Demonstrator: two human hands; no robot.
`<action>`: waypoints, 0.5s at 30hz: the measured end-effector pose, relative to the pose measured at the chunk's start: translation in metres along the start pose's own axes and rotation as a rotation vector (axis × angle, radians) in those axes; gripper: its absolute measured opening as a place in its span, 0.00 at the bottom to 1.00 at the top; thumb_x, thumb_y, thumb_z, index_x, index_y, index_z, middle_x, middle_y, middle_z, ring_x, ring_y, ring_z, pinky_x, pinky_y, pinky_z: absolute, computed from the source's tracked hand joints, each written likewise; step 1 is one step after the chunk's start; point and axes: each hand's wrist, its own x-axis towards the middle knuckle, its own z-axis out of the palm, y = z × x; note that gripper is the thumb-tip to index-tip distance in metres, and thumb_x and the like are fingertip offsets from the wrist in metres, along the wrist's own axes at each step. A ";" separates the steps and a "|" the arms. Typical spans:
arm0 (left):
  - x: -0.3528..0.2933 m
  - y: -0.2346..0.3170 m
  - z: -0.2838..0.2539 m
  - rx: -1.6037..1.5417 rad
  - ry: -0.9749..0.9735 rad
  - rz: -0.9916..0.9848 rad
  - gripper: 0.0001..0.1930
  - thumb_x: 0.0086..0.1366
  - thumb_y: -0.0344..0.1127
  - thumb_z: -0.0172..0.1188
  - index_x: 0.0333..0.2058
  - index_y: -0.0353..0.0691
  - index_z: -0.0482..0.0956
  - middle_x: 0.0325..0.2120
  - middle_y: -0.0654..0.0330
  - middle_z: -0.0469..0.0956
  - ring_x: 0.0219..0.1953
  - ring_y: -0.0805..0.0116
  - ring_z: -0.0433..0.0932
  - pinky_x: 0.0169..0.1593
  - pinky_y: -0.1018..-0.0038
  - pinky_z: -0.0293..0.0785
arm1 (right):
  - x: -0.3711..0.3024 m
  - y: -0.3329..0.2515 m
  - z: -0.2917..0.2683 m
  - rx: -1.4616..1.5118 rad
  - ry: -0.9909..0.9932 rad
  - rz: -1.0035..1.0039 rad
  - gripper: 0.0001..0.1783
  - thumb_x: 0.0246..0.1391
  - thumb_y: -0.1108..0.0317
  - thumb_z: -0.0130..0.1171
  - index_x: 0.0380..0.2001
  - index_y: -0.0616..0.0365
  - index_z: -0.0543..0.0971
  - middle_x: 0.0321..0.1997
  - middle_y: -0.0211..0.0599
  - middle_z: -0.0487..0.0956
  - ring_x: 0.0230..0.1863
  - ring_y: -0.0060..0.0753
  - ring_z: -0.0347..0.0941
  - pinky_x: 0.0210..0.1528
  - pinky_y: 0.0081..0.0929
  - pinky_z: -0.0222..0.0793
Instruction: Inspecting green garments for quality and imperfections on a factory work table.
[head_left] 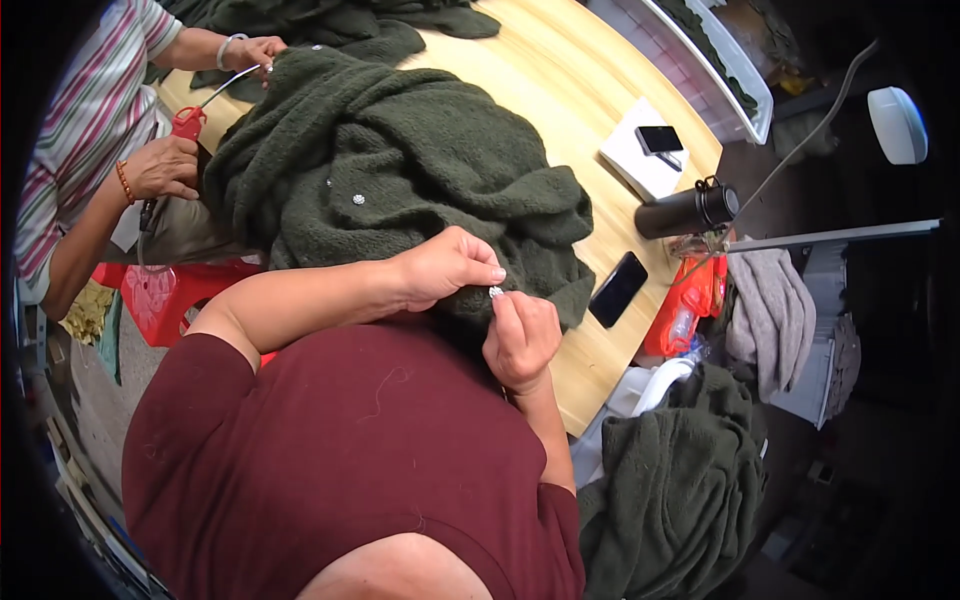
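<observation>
Head view: right hand pinching a shiny button, left hand just above with thumb and finger pressed together, both at the near side of rumpled dark green cloth on a wooden bench, black phone to the right

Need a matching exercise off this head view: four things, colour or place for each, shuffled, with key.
1. Small shiny button nearest the person
2. Bottle
3. Plastic stool
4. Bunched garment on the table

A. Red
B. Dark green
C. Between the left hand and right hand
D. Black

Pairs: 1-C, 2-D, 3-A, 4-B
</observation>
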 end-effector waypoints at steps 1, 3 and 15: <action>0.001 -0.001 0.000 0.024 0.007 0.022 0.04 0.55 0.27 0.56 0.23 0.34 0.76 0.20 0.66 0.74 0.24 0.83 0.68 0.32 0.84 0.65 | -0.001 0.001 0.000 -0.019 -0.014 -0.008 0.12 0.34 0.81 0.53 0.29 0.65 0.72 0.26 0.40 0.71 0.22 0.35 0.67 0.23 0.27 0.63; 0.000 -0.002 0.000 0.029 0.026 0.037 0.04 0.55 0.27 0.56 0.23 0.34 0.76 0.20 0.66 0.74 0.25 0.82 0.68 0.32 0.84 0.65 | -0.003 0.004 0.003 -0.017 -0.026 -0.014 0.13 0.33 0.81 0.53 0.29 0.65 0.72 0.26 0.40 0.71 0.22 0.35 0.67 0.23 0.27 0.63; -0.007 -0.007 -0.011 0.336 0.053 0.160 0.06 0.51 0.23 0.59 0.30 0.32 0.76 0.24 0.66 0.75 0.28 0.83 0.69 0.32 0.84 0.67 | 0.003 0.014 0.003 0.385 -0.169 0.482 0.11 0.35 0.86 0.53 0.25 0.63 0.74 0.36 0.45 0.75 0.32 0.35 0.72 0.32 0.23 0.67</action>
